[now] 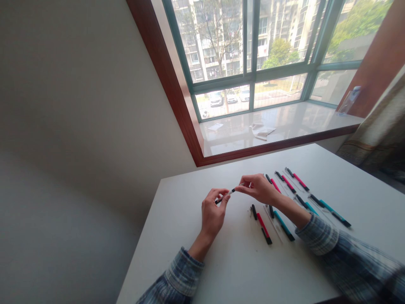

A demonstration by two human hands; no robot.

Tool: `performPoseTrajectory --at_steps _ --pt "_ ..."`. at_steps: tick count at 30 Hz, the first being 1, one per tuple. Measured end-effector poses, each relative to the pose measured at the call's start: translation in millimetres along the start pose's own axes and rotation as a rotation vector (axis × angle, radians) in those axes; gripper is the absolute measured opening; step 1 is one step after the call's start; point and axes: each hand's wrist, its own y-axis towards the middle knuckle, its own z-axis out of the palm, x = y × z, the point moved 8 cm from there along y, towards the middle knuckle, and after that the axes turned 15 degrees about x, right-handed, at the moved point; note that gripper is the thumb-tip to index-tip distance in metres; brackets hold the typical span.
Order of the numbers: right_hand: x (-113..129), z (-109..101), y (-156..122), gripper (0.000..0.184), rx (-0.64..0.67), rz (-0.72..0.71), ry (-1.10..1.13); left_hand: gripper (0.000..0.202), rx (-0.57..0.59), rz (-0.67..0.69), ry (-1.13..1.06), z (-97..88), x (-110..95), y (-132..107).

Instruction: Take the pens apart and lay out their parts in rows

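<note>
In front of me, over the table, my left hand is closed round a slim black-and-white pen piece. My right hand pinches the thin pale end of the same piece between thumb and fingers. Whether that end is a separate refill I cannot tell. Below and right of my right hand lie the parts of a red pen and a teal pen. More pink pens and teal pens, taken apart into black grips, barrels and thin clear refills, lie beyond my right forearm, which covers some of them.
The white table meets the wall on the left and a windowsill at the back. On the sill lie a crumpled cloth and a paper. A clear bottle stands there, near a curtain.
</note>
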Motion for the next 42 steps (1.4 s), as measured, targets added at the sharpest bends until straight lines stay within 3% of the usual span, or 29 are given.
performPoseTrajectory --at_steps 6,12,20,24,28,34,38,42 --pt "-6 10 3 0.035 0.099 -0.052 0.239 0.011 -0.010 0.019 0.009 0.0 0 0" --pt "-16 12 3 0.036 0.054 0.024 0.211 0.011 0.015 0.007 0.035 0.6 0 1" --pt "-6 9 1 0.034 0.020 0.044 0.130 0.010 0.030 -0.008 0.122 3.4 -1 1" --pt "-3 11 2 0.034 0.007 0.017 0.242 0.008 0.000 -0.003 0.133 0.1 -3 1" --pt "-9 10 3 0.038 -0.044 -0.012 0.465 0.015 0.034 0.093 0.092 1.7 -12 0" --pt "-43 -12 -2 0.046 -0.328 0.085 0.795 0.056 0.244 0.306 0.079 20.2 -35 -6" --pt "-51 -12 0 0.045 -0.317 0.093 0.851 0.045 0.287 0.360 0.058 24.7 -40 -7" --pt "-51 -6 1 0.044 -0.285 0.085 0.832 0.034 0.227 0.350 0.057 21.0 -37 -8"
